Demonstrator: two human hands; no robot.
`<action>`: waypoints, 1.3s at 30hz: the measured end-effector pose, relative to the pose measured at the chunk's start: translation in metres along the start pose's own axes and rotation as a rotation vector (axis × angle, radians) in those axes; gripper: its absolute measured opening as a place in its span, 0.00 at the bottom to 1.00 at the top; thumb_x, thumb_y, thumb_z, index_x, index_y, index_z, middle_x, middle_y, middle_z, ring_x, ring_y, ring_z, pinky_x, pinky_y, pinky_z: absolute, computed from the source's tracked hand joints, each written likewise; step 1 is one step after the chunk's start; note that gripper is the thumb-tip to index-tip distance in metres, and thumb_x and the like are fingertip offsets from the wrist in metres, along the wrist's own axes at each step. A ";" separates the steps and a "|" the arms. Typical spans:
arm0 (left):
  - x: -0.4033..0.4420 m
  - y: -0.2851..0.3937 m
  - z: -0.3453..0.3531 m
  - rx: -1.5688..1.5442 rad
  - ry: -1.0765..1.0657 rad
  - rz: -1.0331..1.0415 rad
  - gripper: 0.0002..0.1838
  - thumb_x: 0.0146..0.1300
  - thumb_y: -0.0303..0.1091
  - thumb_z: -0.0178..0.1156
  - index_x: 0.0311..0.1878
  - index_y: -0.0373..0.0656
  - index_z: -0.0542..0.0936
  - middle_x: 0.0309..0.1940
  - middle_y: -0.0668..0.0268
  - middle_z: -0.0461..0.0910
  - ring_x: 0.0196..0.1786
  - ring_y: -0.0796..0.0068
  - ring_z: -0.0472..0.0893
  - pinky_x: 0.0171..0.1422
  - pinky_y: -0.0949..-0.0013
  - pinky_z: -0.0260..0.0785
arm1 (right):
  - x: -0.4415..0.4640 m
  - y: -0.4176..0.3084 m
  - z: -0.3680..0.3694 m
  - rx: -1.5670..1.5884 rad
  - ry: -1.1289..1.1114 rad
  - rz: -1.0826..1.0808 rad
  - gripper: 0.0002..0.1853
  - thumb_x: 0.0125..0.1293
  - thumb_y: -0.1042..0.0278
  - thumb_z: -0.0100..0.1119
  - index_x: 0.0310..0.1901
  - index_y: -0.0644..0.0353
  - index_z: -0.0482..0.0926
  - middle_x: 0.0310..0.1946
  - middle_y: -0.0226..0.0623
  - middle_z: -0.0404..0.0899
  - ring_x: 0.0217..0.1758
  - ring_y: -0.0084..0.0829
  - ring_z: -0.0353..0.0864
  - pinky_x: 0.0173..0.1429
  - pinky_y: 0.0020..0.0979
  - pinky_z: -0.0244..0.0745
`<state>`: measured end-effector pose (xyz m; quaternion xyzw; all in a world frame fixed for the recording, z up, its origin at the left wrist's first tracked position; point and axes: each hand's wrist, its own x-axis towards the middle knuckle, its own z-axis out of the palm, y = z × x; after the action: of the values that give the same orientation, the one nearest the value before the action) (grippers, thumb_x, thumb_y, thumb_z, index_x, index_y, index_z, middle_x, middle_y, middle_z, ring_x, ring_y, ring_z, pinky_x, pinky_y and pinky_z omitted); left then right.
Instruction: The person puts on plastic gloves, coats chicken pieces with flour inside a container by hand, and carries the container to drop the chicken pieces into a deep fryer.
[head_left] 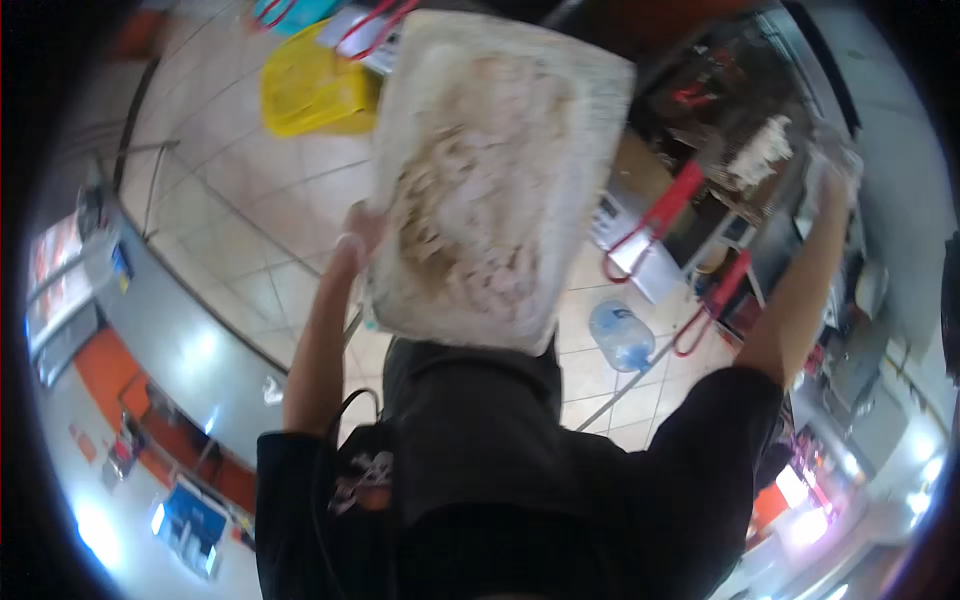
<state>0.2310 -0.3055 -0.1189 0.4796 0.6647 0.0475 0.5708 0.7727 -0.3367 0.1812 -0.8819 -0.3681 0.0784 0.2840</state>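
Observation:
A pale rectangular tub (392,190) with flour-like powder and floury pieces inside is held up in front of the body. My left hand (365,232) grips its left edge, with a clear band at the wrist. Off to the right, my right hand (833,172), in what looks like a clear glove, is beside a wire basket that holds pale, coated pieces (762,152). Blur hides its fingers, so I cannot tell whether it holds anything. A red handle (672,195) extends from the basket area.
A second red handle (727,282) juts out below the first. A yellow container (310,85) stands on the tiled floor at upper left. The clear blue bottle (622,335) lies on the floor right of my body. A long metal counter (190,330) runs along the left.

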 end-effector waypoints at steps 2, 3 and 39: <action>0.018 -0.023 0.000 0.142 -0.013 0.059 0.10 0.57 0.34 0.46 0.39 0.43 0.74 0.31 0.63 0.75 0.34 0.70 0.74 0.42 0.65 0.65 | -0.065 -0.072 0.041 0.492 0.028 -0.097 0.15 0.58 0.66 0.54 0.45 0.65 0.73 0.38 0.36 0.75 0.41 0.26 0.73 0.48 0.26 0.68; 0.030 -0.036 0.001 0.233 -0.028 0.100 0.10 0.55 0.33 0.47 0.37 0.44 0.75 0.30 0.63 0.76 0.33 0.69 0.75 0.41 0.66 0.66 | -0.109 -0.107 0.061 0.494 -0.032 -0.048 0.14 0.58 0.66 0.54 0.44 0.64 0.74 0.39 0.37 0.75 0.38 0.26 0.74 0.43 0.26 0.69; 0.013 -0.008 0.000 0.172 -0.007 0.071 0.12 0.46 0.32 0.52 0.31 0.35 0.78 0.25 0.51 0.78 0.33 0.59 0.79 0.34 0.64 0.69 | -0.193 -0.059 0.426 -0.331 -0.440 -0.749 0.12 0.53 0.70 0.44 0.38 0.60 0.75 0.39 0.48 0.74 0.43 0.46 0.74 0.46 0.40 0.69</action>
<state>0.2279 -0.3009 -0.1331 0.5504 0.6469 0.0086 0.5278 0.4507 -0.2485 -0.1511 -0.6839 -0.7205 0.0957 0.0633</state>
